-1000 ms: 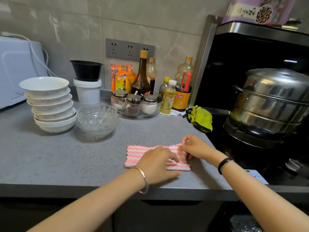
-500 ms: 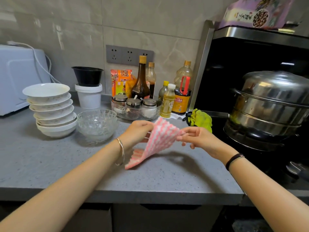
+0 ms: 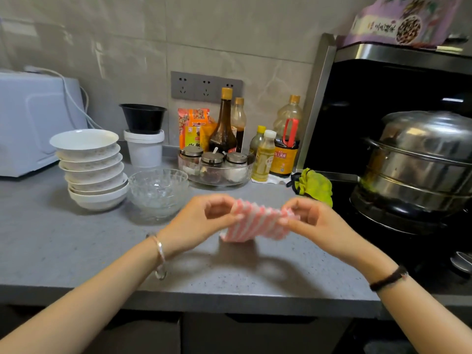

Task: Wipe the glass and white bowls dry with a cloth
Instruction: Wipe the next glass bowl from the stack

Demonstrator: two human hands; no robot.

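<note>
Cloth (image 3: 258,222) now aloft between both hands (image 3: 201,222) (image 3: 313,221)

The pink-and-white striped cloth (image 3: 255,223) is at centre. At ten o'clock, the stacked white ceramic bowls (image 3: 89,162) show faint speckling underneath, and the clear cut-pattern glass bowl (image 3: 157,192) is colourless. The grey stone counter (image 3: 63,238) is finely speckled. At two o'clock lies a lime-green rag (image 3: 315,186), edged black.

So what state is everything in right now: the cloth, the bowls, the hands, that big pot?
Left hand, pinching one end of the cloth.
Right hand, pinching the other end.
Cloth, held up, stretched between them.
Glass bowl, upright on the counter, untouched.
White bowls, stacked upright, untouched.
Steel pot, lid on.
Black bowl, upright on a lidded white tub.
</note>
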